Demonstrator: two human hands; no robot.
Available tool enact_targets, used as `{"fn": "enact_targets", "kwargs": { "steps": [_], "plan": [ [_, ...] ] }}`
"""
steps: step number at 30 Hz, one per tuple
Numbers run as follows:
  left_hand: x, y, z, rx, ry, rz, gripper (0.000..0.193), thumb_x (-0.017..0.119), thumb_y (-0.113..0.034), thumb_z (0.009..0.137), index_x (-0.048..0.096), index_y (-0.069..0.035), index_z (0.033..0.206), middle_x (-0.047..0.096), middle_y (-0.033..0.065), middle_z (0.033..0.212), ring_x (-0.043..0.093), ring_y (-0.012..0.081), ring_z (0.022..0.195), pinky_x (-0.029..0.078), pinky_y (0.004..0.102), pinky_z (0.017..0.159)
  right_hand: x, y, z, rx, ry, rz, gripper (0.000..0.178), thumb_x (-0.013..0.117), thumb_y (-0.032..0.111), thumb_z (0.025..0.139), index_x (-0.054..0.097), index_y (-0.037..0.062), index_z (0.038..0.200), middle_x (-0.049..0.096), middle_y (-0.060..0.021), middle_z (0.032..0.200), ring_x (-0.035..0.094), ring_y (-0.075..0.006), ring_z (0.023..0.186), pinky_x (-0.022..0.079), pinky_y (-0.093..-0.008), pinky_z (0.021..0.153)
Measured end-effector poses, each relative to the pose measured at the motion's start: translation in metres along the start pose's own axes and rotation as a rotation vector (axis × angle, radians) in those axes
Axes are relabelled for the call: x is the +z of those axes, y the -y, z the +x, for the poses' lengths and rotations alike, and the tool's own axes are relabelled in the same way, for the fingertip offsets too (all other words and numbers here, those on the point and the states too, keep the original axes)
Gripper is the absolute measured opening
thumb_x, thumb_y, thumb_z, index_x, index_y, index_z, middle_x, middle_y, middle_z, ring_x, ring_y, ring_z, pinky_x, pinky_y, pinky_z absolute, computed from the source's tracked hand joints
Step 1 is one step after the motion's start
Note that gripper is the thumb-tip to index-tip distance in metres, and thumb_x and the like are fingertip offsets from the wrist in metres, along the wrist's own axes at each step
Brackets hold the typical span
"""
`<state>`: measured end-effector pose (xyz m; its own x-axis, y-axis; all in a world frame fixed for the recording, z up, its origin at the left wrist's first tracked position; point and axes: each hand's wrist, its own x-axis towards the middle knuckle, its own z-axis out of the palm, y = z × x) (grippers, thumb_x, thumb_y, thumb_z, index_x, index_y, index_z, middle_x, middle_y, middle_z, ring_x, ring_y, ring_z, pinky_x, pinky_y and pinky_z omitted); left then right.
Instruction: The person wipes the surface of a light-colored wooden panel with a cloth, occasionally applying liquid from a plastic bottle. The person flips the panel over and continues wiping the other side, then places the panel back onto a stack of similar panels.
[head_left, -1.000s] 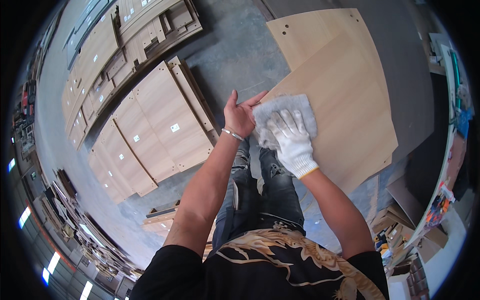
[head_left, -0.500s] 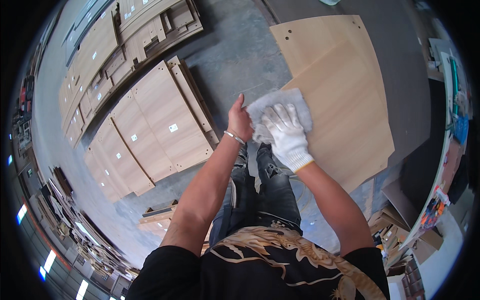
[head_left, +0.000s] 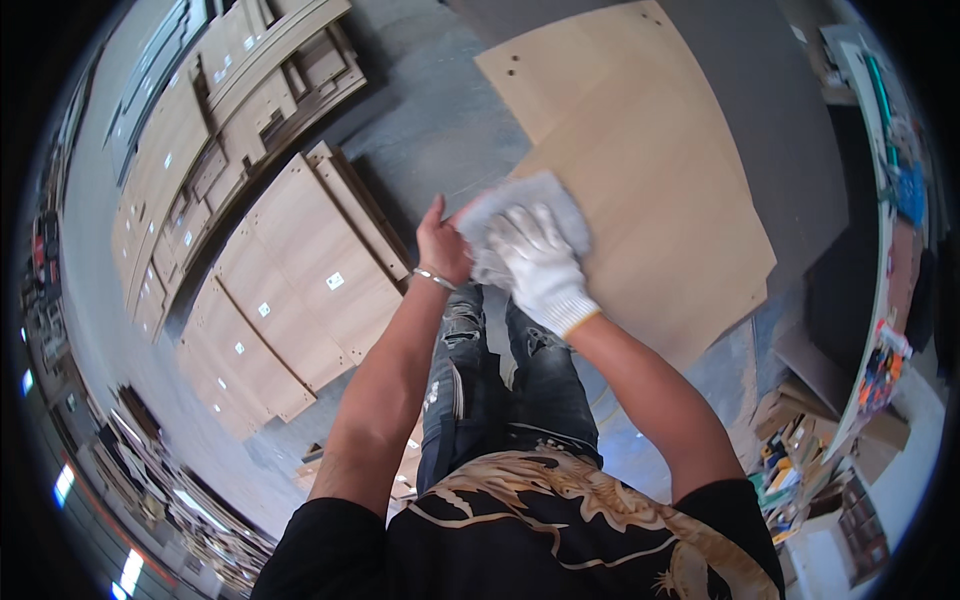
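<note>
My right hand [head_left: 540, 265], in a white knit glove, presses a grey fluffy cloth [head_left: 562, 200] onto the near left part of a light wood panel [head_left: 650, 210]. Its fingers lie spread over the cloth, which bunches under the palm. My bare left hand [head_left: 443, 248], with a bracelet at the wrist, is beside the cloth at the panel's left edge. The thumb stands out straight; the other fingers are mostly hidden behind the hand and the cloth. Under this panel lies another wood panel [head_left: 560, 75] with small dark holes near its corners.
The panels rest on a dark grey surface [head_left: 740, 60]. Stacked wood panels [head_left: 310, 235] with white labels lie at the left, and more cut boards [head_left: 200, 160] lie beyond them. Cardboard boxes [head_left: 885, 435] and cluttered small items are at the lower right. My legs are just below the panel.
The view has turned slightly, so panels, hands and cloth appear farther left. My right hand stays on the cloth, and my left hand stays beside it.
</note>
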<state>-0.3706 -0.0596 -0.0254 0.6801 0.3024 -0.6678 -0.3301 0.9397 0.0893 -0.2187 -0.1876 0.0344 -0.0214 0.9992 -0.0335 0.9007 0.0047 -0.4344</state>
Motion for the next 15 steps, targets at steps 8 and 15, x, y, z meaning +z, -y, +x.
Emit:
{"fn": "enact_targets", "kwargs": {
  "steps": [8,15],
  "plan": [
    [-0.008,-0.012,0.011,0.009,0.228,0.041,0.090,0.031,-0.065,0.101,0.042,0.006,0.154,0.063,0.0302,0.138,0.062,0.0449,0.124,0.040,0.0536,0.114,0.003,-0.003,-0.054,0.076,-0.118,0.028,0.045,0.058,0.022,0.090,0.068,0.0078,0.131,0.060,-0.0068,0.148,0.047,-0.0265,0.144,0.026,-0.0504,0.127],
    [0.009,-0.008,0.013,0.089,-0.028,0.285,0.076,0.043,-0.053,0.101,0.048,0.004,0.151,0.065,0.0248,0.138,0.064,0.0411,0.125,0.042,0.0523,0.114,-0.032,-0.008,-0.225,0.386,-0.031,-0.010,0.041,0.069,0.022,0.082,0.071,0.0101,0.121,0.063,-0.0056,0.139,0.049,-0.0305,0.138,0.034,-0.0505,0.120]
  ]
}}
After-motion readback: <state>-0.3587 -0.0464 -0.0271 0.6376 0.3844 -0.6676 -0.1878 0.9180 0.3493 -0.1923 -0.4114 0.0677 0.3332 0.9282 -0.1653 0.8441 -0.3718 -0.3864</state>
